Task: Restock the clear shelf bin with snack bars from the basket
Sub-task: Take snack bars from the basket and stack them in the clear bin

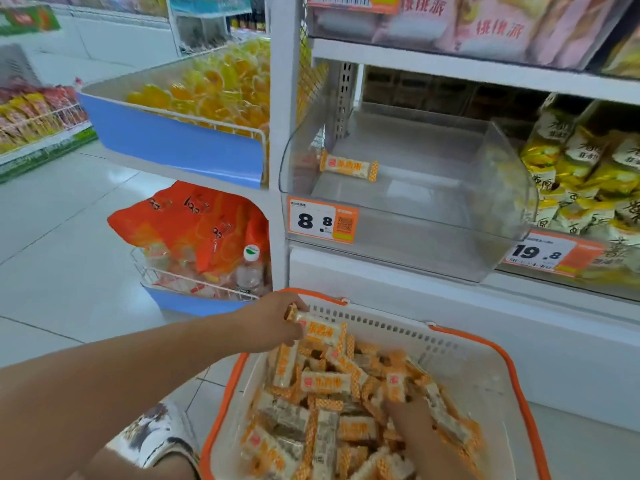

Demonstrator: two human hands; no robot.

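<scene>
L hand (273,322) grip on snack bar (322,330), over basket (485,362).

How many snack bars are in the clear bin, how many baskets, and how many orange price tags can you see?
Orange-and-white wrapped snack bar in the clear plastic shelf bin: 1
White plastic basket with orange rim: 1
Orange price tags: 2
Total: 4

Basket (485,344) white, orange rim; bars (325,382) (orange-checked ends)
</scene>
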